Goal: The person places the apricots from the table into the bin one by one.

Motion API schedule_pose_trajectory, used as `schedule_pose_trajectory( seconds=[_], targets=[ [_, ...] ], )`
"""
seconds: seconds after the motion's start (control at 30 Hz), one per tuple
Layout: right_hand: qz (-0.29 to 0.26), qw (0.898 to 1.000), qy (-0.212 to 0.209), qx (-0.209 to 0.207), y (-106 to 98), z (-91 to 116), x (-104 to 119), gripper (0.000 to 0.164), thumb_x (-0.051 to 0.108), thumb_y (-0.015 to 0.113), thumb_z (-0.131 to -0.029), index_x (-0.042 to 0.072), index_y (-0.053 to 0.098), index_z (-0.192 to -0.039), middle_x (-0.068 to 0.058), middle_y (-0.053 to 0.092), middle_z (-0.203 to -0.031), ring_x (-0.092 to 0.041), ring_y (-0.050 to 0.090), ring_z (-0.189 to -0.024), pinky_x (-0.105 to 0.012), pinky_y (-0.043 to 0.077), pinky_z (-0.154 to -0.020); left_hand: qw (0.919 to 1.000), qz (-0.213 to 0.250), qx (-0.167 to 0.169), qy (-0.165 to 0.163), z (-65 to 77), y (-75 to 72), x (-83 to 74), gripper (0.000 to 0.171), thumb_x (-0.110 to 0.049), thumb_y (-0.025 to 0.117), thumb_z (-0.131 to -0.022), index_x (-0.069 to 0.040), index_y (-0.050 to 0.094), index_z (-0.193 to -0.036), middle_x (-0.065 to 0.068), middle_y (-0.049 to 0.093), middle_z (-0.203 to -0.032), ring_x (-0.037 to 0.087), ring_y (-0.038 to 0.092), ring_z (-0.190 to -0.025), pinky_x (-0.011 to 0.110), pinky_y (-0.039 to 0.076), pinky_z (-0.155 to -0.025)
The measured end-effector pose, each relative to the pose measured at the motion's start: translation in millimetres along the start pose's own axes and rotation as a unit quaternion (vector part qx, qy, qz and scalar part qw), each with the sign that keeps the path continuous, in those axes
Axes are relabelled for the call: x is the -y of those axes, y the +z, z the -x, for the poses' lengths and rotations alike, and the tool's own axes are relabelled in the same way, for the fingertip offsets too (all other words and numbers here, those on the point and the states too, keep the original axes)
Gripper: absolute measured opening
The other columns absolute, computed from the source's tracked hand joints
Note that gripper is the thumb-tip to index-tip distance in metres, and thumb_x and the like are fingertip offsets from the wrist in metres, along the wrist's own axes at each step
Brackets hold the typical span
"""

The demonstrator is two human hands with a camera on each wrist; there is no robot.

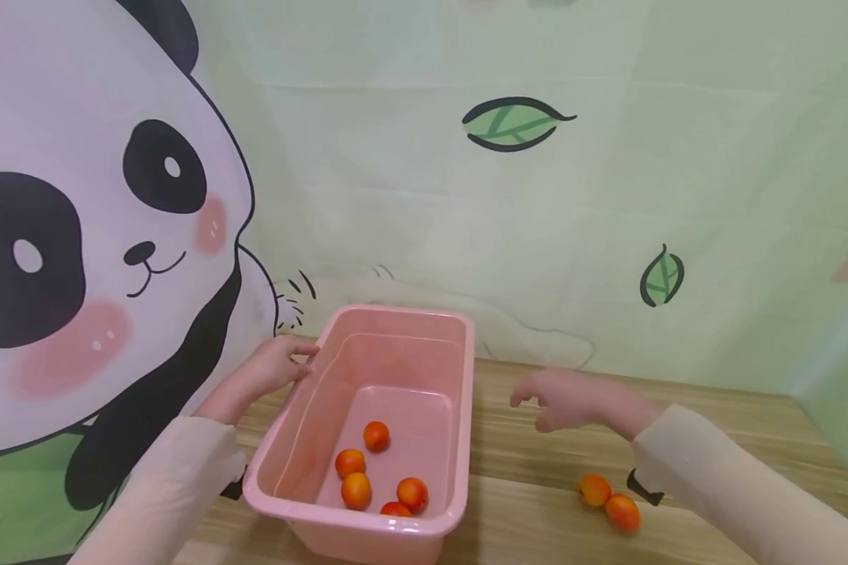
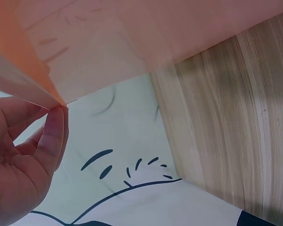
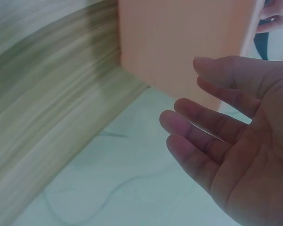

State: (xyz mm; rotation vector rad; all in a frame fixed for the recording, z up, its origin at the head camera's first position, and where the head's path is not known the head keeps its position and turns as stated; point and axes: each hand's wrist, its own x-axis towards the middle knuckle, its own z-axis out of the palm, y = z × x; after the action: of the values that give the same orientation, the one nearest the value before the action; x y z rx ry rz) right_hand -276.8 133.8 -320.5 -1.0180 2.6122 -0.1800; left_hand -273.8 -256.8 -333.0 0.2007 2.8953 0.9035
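A pink plastic basin (image 1: 376,530) stands on the table, with several small orange-red round fruits (image 1: 376,436) lying on its floor. My left hand (image 1: 279,367) pinches the basin's left rim between thumb and fingers; the left wrist view shows the thumb and fingertips (image 2: 55,125) meeting at the edge. To the right of the basin, my right hand (image 1: 565,399) hovers over the table with nothing in it. Its fingers (image 3: 203,127) are spread and loosely bent in the right wrist view. Two more orange-red fruits (image 1: 622,512) lie side by side on the table, near the right wrist.
The wood-grain table (image 1: 523,455) runs back to a pale green cloth (image 1: 367,196) printed with a panda (image 1: 99,259) and leaves. This cloth hangs right behind the basin. A dark band (image 1: 646,488) shows at the right wrist.
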Motion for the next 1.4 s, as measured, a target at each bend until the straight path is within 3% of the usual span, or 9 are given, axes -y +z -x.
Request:
schedule_pose_trajectory(
  seconds=[0.3,0.53,0.83,0.9,1.1,1.2,1.4],
  targets=[
    [-0.021,1.000,-0.003,-0.006,27,23,-24,0.036,0.004,0.064,-0.070,0.004,0.059,-0.106,-0.010,0.059,-0.108,-0.025,0.056,-0.087,-0.041,0.047,-0.078,0.9998,-0.007,-0.003,0.016,0.8,-0.7,-0.7,0.035,-0.003,0.052,-0.085,0.006,0.051,-0.120,0.025,0.051,-0.122,0.035,0.052,-0.105,0.043,0.048,-0.084],
    [-0.055,0.998,0.023,0.007,51,33,-43,0.034,0.001,0.065,-0.068,0.006,0.060,-0.102,-0.009,0.059,-0.105,-0.026,0.056,-0.087,-0.042,0.048,-0.077,0.9999,-0.010,0.000,0.012,1.3,-0.9,-1.2,0.036,-0.003,0.052,-0.086,0.006,0.051,-0.120,0.026,0.050,-0.122,0.036,0.052,-0.106,0.043,0.048,-0.084],
    [-0.067,0.998,0.017,0.001,74,49,-65,0.032,-0.001,0.063,-0.066,0.004,0.061,-0.097,-0.010,0.060,-0.098,-0.021,0.053,-0.075,-0.035,0.047,-0.066,1.0000,-0.004,-0.002,0.008,0.9,-0.9,-0.9,0.036,-0.004,0.052,-0.086,0.005,0.051,-0.120,0.025,0.050,-0.123,0.035,0.053,-0.105,0.043,0.048,-0.084],
    [-0.081,0.996,0.028,0.006,79,53,-70,0.033,-0.004,0.061,-0.065,0.002,0.061,-0.097,-0.011,0.061,-0.098,-0.023,0.055,-0.079,-0.038,0.048,-0.069,1.0000,-0.002,-0.002,0.006,0.7,-1.0,-0.7,0.036,-0.004,0.052,-0.086,0.005,0.051,-0.121,0.025,0.049,-0.123,0.034,0.054,-0.104,0.042,0.048,-0.084],
    [-0.106,0.993,0.046,0.002,94,64,-82,0.032,-0.002,0.064,-0.061,0.007,0.062,-0.091,-0.002,0.061,-0.092,-0.022,0.055,-0.082,-0.040,0.048,-0.071,1.0000,-0.002,0.002,0.005,1.3,-1.4,-1.4,0.036,-0.005,0.052,-0.086,0.004,0.051,-0.121,0.025,0.050,-0.123,0.033,0.055,-0.102,0.043,0.048,-0.084],
    [-0.106,0.994,0.025,-0.012,104,68,-91,0.035,0.002,0.067,-0.057,0.009,0.062,-0.091,0.002,0.058,-0.089,-0.015,0.051,-0.077,-0.032,0.046,-0.065,1.0000,-0.005,0.001,0.006,1.8,-2.0,-2.1,0.036,-0.005,0.052,-0.086,0.004,0.051,-0.121,0.025,0.050,-0.123,0.034,0.053,-0.105,0.043,0.047,-0.084],
    [-0.108,0.993,0.021,-0.031,122,77,-100,0.053,0.002,0.070,-0.053,-0.001,0.059,-0.105,-0.004,0.058,-0.094,-0.015,0.050,-0.075,-0.028,0.044,-0.062,0.9999,-0.011,-0.001,0.007,1.2,-1.9,-2.0,0.036,-0.005,0.052,-0.086,0.004,0.052,-0.120,0.024,0.051,-0.122,0.037,0.049,-0.110,0.045,0.045,-0.087]
  ],
)
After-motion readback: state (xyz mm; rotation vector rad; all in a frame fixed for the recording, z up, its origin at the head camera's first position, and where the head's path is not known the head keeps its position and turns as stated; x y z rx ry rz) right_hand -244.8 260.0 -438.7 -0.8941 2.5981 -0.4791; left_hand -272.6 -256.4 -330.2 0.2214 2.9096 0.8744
